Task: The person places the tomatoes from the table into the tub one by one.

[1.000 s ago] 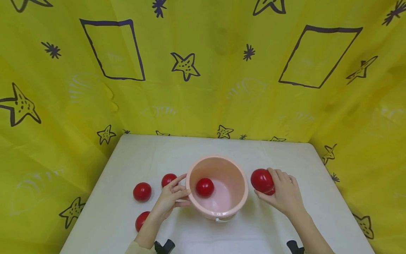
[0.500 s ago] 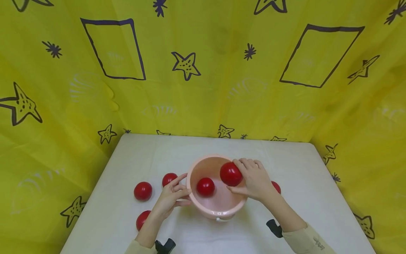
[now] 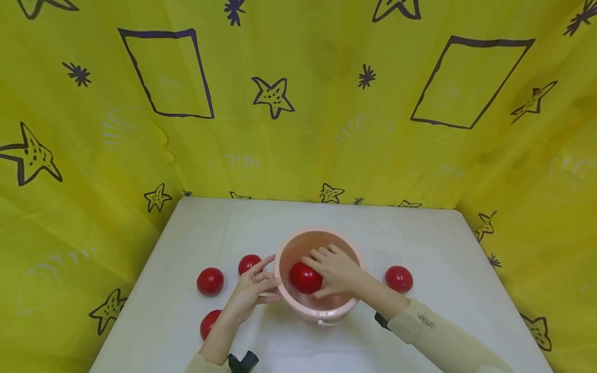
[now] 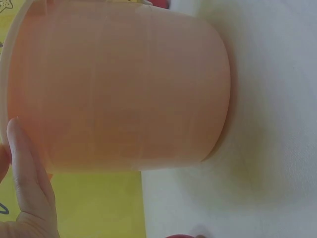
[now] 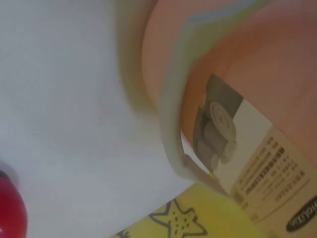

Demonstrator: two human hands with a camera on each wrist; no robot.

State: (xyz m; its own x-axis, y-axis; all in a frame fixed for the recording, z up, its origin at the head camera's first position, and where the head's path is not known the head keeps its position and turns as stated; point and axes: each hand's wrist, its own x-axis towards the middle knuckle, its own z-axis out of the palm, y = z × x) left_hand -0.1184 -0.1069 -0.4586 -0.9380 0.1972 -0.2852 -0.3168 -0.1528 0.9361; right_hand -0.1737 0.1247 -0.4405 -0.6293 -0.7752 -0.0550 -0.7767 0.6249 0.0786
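A pink bucket (image 3: 322,313) stands upright on the white table, its mouth toward the head view. On its left side my left hand (image 3: 249,292) grips the rim; the left wrist view shows a finger (image 4: 27,173) along the outer wall. My right hand (image 3: 338,272) reaches inside the bucket, its fingers and thumb round a glossy red ball (image 3: 305,277). That ball largely covers the spot where another red ball lay in the bucket. The right wrist view shows only the bucket's outer wall (image 5: 277,64), handle (image 5: 173,109) and label (image 5: 257,168), not the hand.
Left of the bucket lie three red balls: one at the far left (image 3: 210,281), one behind the left fingers (image 3: 249,263), one partly behind the forearm (image 3: 209,324). Another red ball (image 3: 398,279) lies to the right, by the right forearm. A yellow patterned curtain (image 3: 308,150) surrounds the table (image 3: 224,223).
My right hand has carried a red ball left from the table's right side, over the rim and down into the bucket. The left hand has stayed on the rim.
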